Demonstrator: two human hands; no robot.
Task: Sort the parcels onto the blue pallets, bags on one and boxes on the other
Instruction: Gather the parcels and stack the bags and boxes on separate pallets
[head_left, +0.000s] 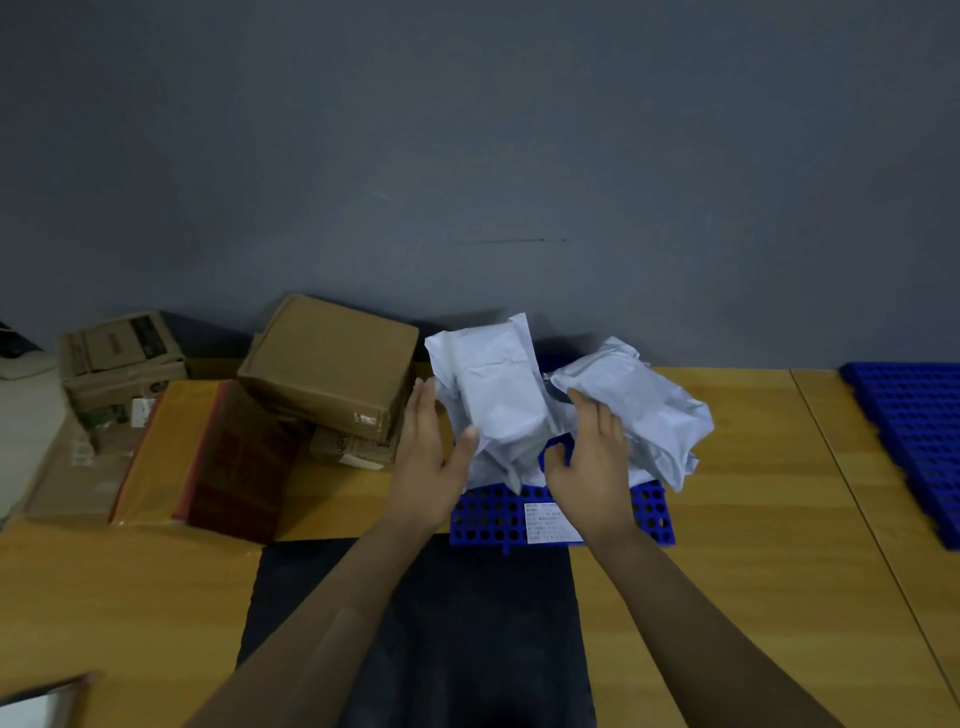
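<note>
A blue perforated pallet (491, 522) lies on the wooden table in front of me, with grey plastic bags on it. The upright grey bag (493, 387) stands between my hands. My left hand (434, 452) rests against its left side with the thumb on its front. My right hand (589, 467) is at its right side, fingers spread and curled at its base. A second grey bag (641, 410) lies to the right, partly behind my right hand. A white label (550, 522) shows below the bags. A second blue pallet (919, 436) lies at the far right.
Cardboard boxes are piled on the left: a large tilted brown box (332, 364), a dark red box (244, 462) and a taped box (122, 353) at the back. A black mat (415, 623) covers the near table. A grey wall stands close behind.
</note>
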